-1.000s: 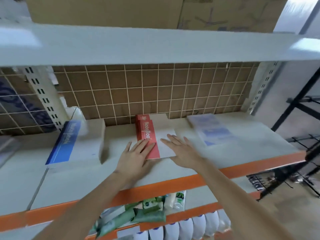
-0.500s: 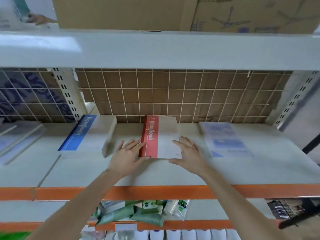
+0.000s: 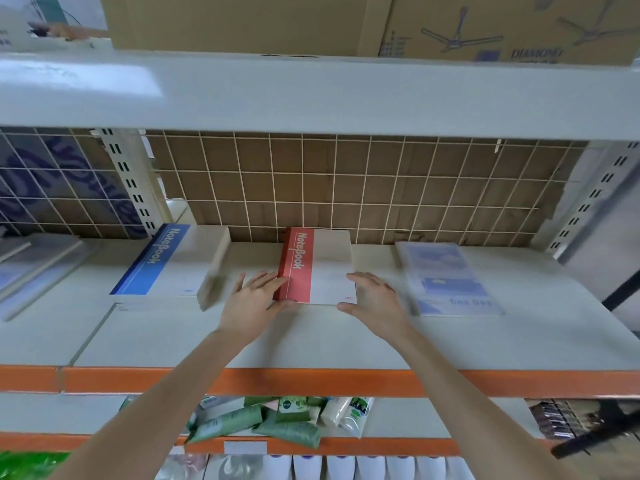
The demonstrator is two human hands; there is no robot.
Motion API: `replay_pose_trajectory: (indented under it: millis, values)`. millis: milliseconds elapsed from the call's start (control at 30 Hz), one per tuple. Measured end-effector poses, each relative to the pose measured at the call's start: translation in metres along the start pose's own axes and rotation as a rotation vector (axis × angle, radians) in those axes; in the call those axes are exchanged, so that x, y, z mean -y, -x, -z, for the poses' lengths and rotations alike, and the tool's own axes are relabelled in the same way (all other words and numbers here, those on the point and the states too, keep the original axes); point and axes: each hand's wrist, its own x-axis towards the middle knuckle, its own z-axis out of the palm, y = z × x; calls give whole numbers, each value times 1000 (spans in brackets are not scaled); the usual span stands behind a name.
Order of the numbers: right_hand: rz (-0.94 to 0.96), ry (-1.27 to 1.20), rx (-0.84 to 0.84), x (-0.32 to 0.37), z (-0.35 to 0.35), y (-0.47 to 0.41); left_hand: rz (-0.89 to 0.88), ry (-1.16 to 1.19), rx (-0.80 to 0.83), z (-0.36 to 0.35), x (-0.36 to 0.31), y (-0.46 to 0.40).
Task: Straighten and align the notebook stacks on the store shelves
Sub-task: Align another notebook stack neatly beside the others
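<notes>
The right-hand pale blue notebook stack (image 3: 446,278) is blurred, its cover print hardly legible.

- The red-spined notebook stack (image 3: 317,268) reads "NoteBook" along its red band.
- The taller blue-spined notebook stack (image 3: 162,261) carries the same "NoteBook" along its blue band.
- The pale blue plastic-wrapped notebook (image 3: 446,278) shows "fine Day".
- The brown cardboard box (image 3: 512,26) on the top shelf shows "DIAMOND".

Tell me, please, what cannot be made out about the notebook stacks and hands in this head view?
- Red notebook stack: its height is hidden by the top cover.
- Left hand: palm contact hidden by its own back.
- Right hand: motion-blurred; touch uncertain.
- Pale blue stack: print blurred.
- Far-left stacks: cut off by the edge.
</notes>
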Motion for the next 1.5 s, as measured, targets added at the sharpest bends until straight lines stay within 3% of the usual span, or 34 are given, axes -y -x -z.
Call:
replay_pose_trajectory:
  millis: [600,1100,1300,1500]
  values:
    - [-48,-47,12,-2,4,-7,-43,160,43,-7,12,-9]
    - [-48,0,-8,-10,2,-12,33,198,69,4,9,-14]
    - [24,85,52,-11,2,-10,56,267,75,-3,13,4]
    - [280,167,-79,31,-15,-15,112,120,-53,8,42,48]
